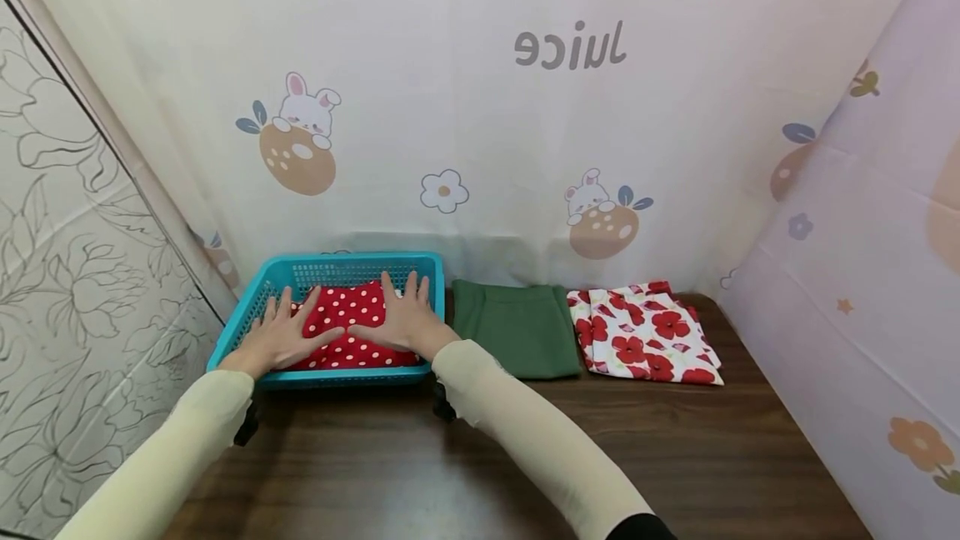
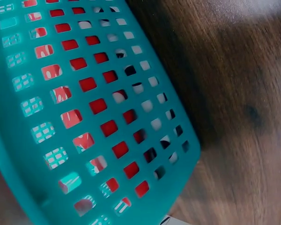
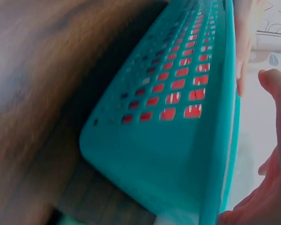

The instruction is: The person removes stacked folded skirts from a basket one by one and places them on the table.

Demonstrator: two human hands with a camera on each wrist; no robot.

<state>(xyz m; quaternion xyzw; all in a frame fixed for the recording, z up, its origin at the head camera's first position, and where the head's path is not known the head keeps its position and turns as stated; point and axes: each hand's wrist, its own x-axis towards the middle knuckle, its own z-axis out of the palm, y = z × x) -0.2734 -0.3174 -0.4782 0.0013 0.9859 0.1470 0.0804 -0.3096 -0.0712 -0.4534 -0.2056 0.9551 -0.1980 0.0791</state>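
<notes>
A red cloth with white polka dots [image 1: 358, 304] lies inside a turquoise plastic basket [image 1: 341, 377] on the left part of the table. Over the cloth spreads my left hand [image 1: 287, 340], its fingers apart. My right hand [image 1: 401, 319] is likewise spread above the right half of the cloth, thumb towards the other thumb. Whether the palms press on the cloth cannot be told. In the left wrist view the basket's perforated wall [image 2: 91, 117] hides the left hand, and red cloth shows through the holes. The right wrist view shows my right hand [image 3: 271, 183] beside the basket rim [image 3: 220, 140].
A folded green cloth [image 1: 517, 336] lies just right of the basket. Beyond it is a folded white cloth with red flowers [image 1: 645, 336]. Both rest on the dark wooden table [image 1: 360, 457]. A printed curtain [image 1: 480, 107] stands behind, with patterned sheets on both sides.
</notes>
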